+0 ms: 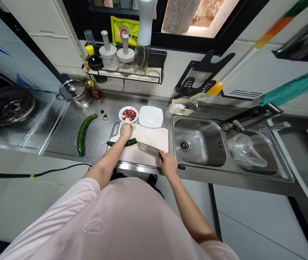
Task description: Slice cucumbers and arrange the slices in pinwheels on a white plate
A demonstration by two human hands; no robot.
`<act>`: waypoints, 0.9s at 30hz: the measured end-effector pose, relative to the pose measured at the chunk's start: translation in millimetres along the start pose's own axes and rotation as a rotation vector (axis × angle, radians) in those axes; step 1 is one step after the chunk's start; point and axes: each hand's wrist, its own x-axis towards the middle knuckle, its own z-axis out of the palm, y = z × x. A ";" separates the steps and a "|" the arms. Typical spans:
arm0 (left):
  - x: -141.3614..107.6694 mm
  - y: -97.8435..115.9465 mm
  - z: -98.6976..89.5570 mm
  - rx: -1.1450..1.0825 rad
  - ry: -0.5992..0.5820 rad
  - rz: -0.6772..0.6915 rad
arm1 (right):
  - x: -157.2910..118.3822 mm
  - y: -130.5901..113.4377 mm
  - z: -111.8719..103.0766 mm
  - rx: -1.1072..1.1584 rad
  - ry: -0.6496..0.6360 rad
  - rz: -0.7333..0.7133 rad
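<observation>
Left grip (126, 131) cupped firmly over a cucumber piece (133, 127); right grip (168, 162) clenched around a cleaver (148, 148), blade toward 10 o'clock.

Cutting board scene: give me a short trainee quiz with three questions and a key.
1. True or false: the right hand grips the knife.
2. Which holds the red pieces: A, the round plate, or B, the square plate?
3. What does the long cucumber lie on?

Key: 1 true; 2 A; 3 the steel counter.
</observation>
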 end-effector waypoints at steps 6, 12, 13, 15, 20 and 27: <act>0.1 -2.3 -3.3 -0.049 0.001 -0.035 | 0.6 1.2 3.8 0.041 0.041 0.000; -18.8 -18.8 -10.8 -0.146 0.094 -0.098 | 1.2 6.2 10.6 0.117 0.078 0.034; -24.8 -21.6 -12.0 -0.152 0.096 -0.099 | 1.4 6.6 11.3 0.129 0.078 0.037; -37.7 -26.5 -13.9 -0.160 0.112 -0.078 | 2.0 6.5 11.6 0.150 0.077 0.037; -65.8 -31.6 -17.4 -0.161 0.136 0.048 | 5.4 0.5 8.8 0.219 0.054 0.048; -89.6 -30.7 -24.1 -0.106 0.054 0.241 | 14.4 -17.3 4.4 0.375 -0.045 0.120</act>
